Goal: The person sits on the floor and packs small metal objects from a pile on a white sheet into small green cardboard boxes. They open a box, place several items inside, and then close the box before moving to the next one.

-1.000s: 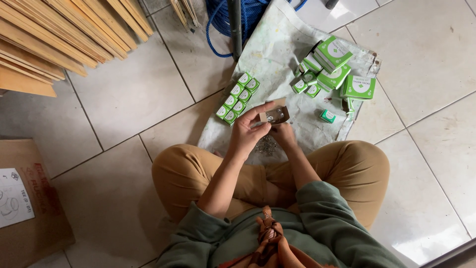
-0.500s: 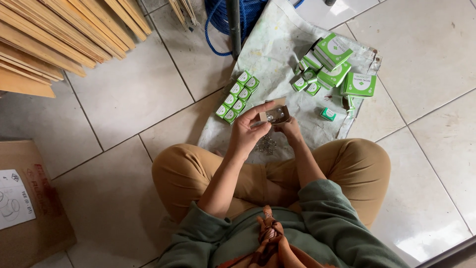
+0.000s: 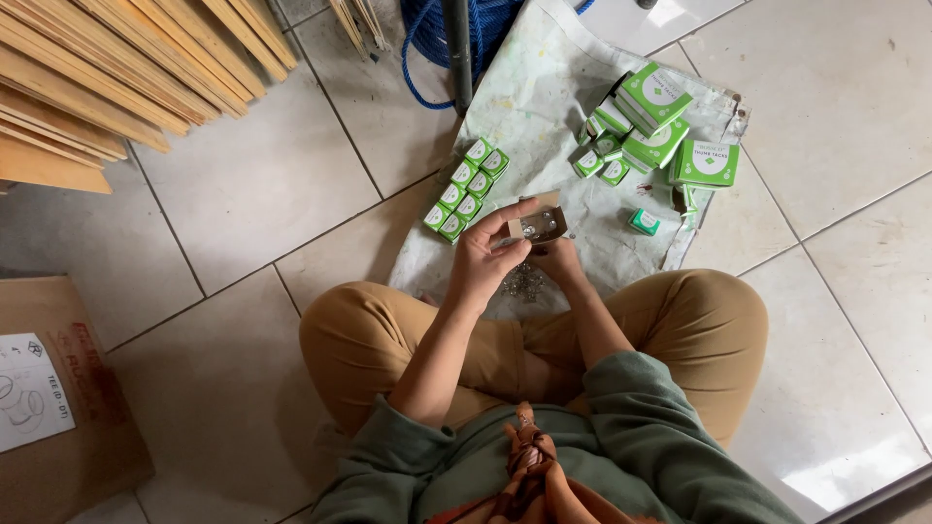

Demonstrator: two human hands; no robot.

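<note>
Small open box (image 3: 537, 226) pinched between left hand (image 3: 482, 262) fingers, right hand (image 3: 561, 260) gripping beneath; contents apparently shiny tacks.

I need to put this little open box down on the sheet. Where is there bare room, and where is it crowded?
Bare sheet lies between the row of small green boxes and the heap of green boxes. Another patch lies right of the open box, before the lone green box. Crowded: the heap, and the loose tacks under the left hand and right hand.

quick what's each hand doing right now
Left hand: closed on the small open cardboard box.
Right hand: under the same box, grip cannot be told.
</note>
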